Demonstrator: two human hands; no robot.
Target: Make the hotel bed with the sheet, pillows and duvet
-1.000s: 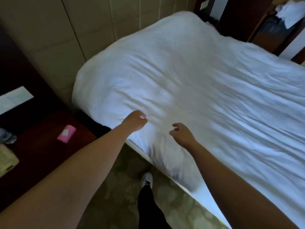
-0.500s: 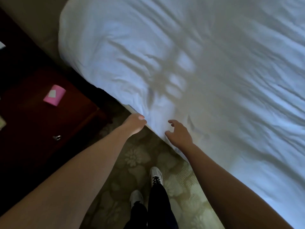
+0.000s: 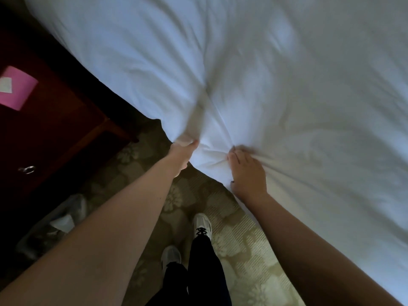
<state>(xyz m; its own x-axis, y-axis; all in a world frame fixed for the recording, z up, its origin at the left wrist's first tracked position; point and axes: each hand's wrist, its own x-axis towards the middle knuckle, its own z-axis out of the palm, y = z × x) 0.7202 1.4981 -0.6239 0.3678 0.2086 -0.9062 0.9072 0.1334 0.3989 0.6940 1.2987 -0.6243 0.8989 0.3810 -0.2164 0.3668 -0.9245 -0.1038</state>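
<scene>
My left hand (image 3: 182, 155) is curled round a bunch of the white duvet (image 3: 242, 74) at its near edge, with the thumb lying on top of the cloth. My right hand (image 3: 247, 173) sits just beside it on the same edge, back upward, its fingers bent into the fabric and pinching a fold. Between the 2 hands the cloth is gathered into a soft hump, and creases fan out from both grips across the duvet. The duvet itself is puffy and rumpled; it covers the bed and fills the upper and right part of the view, its edge hanging over the side toward me. Below that edge is a pale carpet (image 3: 231, 239) with a flower pattern. My 2 white shoes (image 3: 202, 226) stand on it near the duvet's edge, under my black trousers (image 3: 205, 261). To the left of the duvet, close against its side, stands a dark red wooden nightstand (image 3: 55, 129) with a metal ring pull (image 3: 27, 170) on its front. A pink packet (image 3: 15, 87) with a white label lies on the nightstand's top, well apart from the duvet. Further from the duvet, in front of the nightstand, is a dim bin (image 3: 61, 219) lined with clear plastic; something pale lies inside, but I cannot tell what.
</scene>
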